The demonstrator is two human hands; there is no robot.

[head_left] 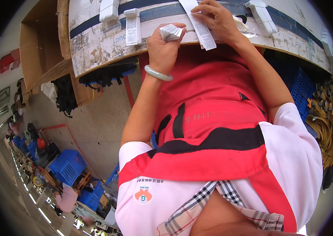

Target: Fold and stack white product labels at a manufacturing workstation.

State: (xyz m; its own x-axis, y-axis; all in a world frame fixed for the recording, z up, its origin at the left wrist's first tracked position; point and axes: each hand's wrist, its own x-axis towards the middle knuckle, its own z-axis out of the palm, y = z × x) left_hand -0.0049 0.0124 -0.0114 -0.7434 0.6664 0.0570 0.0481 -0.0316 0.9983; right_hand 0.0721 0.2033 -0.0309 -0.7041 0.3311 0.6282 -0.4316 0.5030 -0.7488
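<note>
Right hand (215, 19) on strip (203, 33), stacks (262, 17) nearby

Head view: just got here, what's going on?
A person works with both bare hands at a worn, cardboard-covered table. The left hand grips a fanned stack of white strips. The right hand is at a long, printed white strip, whose near end reaches past the table's edge; whether the fingers pinch it is unclear. More white bundles lie on the table: two to the left and one to the right.
</note>
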